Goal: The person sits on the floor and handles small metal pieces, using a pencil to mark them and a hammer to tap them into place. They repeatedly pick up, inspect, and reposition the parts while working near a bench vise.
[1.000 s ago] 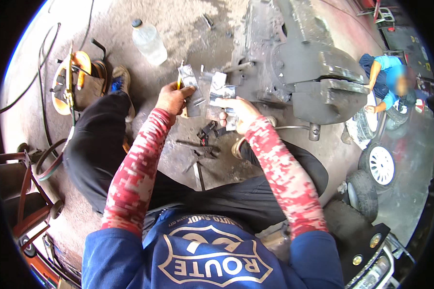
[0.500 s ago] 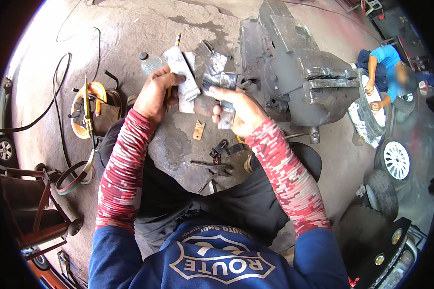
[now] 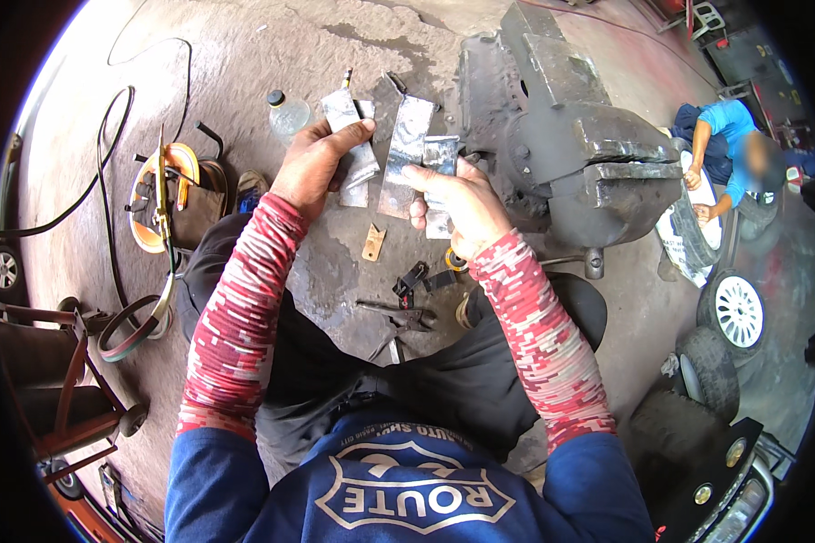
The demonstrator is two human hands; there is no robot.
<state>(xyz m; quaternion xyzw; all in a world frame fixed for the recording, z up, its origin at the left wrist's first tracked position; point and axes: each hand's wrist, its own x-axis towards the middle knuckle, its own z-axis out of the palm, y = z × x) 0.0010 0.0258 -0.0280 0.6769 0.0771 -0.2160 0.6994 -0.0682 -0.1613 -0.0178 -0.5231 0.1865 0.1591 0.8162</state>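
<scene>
My left hand (image 3: 312,170) is closed around a bent silver sheet-metal piece (image 3: 341,110), its thumb pressed over the front. A thin pencil-like tip (image 3: 347,78) shows above that piece; the rest is hidden. Close by on the right, my right hand (image 3: 465,201) pinches sheet-metal pieces under its thumb. One is a long, scuffed metal strip (image 3: 410,122), held nearly upright. Beside it is a shorter bent metal piece (image 3: 441,154), partly covered by my fingers. A narrow gap separates the two hands' pieces.
A large bench vise (image 3: 607,172) stands just right of my right hand. A clear bottle (image 3: 289,119) is behind my left hand. Pliers (image 3: 403,315) and a small tan piece (image 3: 373,242) lie between my legs. A co-worker (image 3: 720,136) handles a tire at the right.
Both hands have shifted slightly right. The long strip in my right hand has turned, showing more of its flat face, and my left thumb has moved across its metal piece.
</scene>
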